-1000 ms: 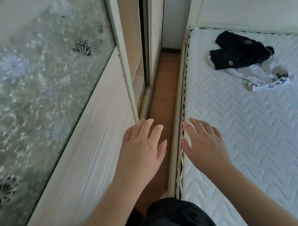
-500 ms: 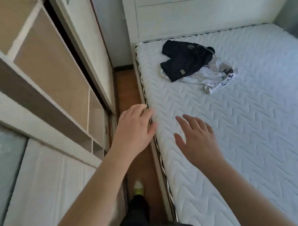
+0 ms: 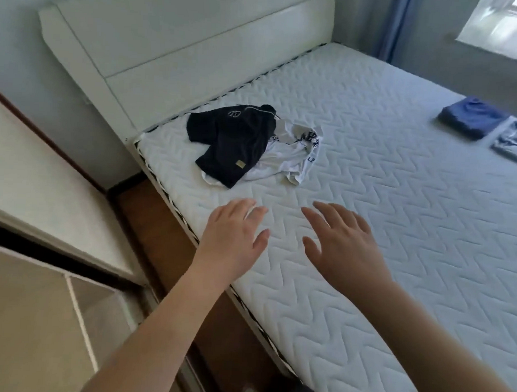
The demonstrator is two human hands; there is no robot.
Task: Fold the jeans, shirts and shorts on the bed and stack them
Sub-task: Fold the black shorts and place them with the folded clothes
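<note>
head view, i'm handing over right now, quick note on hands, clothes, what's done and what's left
Left hand and right hand: both open, empty, above the white quilted mattress.
Crumpled black shorts lie partly over a crumpled white printed garment near the headboard: unfolded.
Folded blue garment and a folded grey-blue one lie at the far right: done.
Left: fold both, stack.

Both bare forearms reach forward, palms down; the left hand (image 3: 233,239) and right hand (image 3: 342,244) lie side by side, apart, fingers loosely spread, holding nothing
</note>
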